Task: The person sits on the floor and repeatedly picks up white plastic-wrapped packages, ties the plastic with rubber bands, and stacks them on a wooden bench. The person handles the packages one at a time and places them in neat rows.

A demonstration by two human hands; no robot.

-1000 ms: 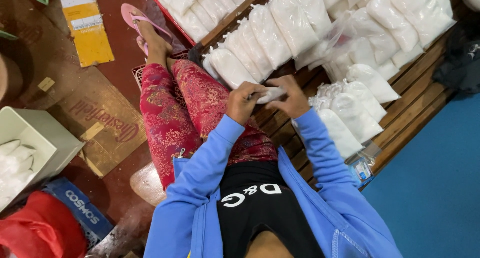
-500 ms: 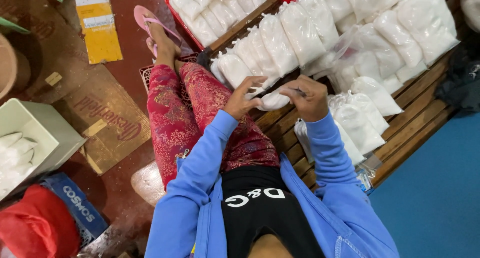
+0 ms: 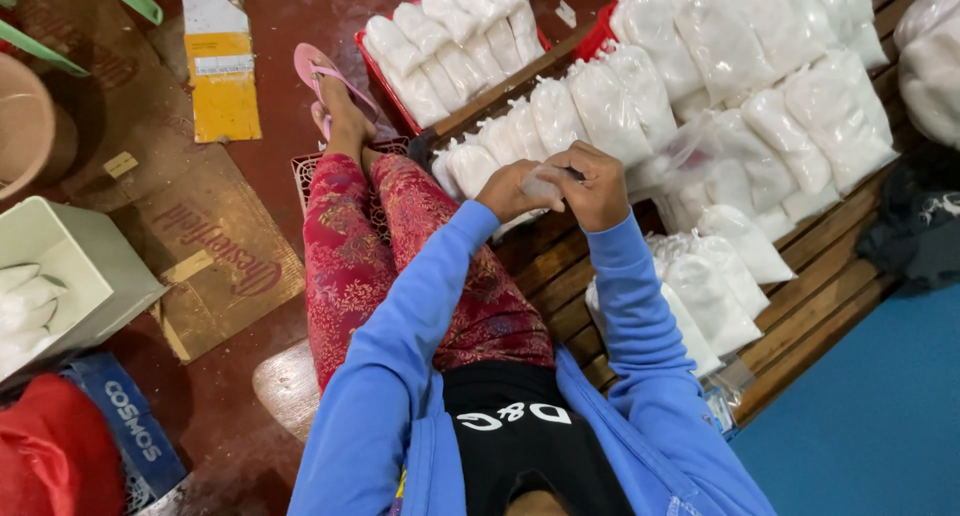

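Note:
My left hand (image 3: 513, 189) and my right hand (image 3: 597, 186) are together in front of me, both closed on one small clear plastic bag of white powder (image 3: 543, 186), pinching its top. I wear blue sleeves and red patterned trousers. Just beyond my hands lies a row of filled white bags (image 3: 560, 116) on the wooden slatted bench (image 3: 800, 316). More filled bags (image 3: 720, 276) lie to my right on the slats.
A red tray (image 3: 372, 64) with several filled bags sits on the floor past my feet. Flattened cardboard (image 3: 215, 246) lies on the red floor at left, beside a pale green bin (image 3: 70, 276). Blue flooring (image 3: 880, 416) is at right.
My hands have lifted the bag a little away from my lap toward the row of bags and drawn closer together around its top.

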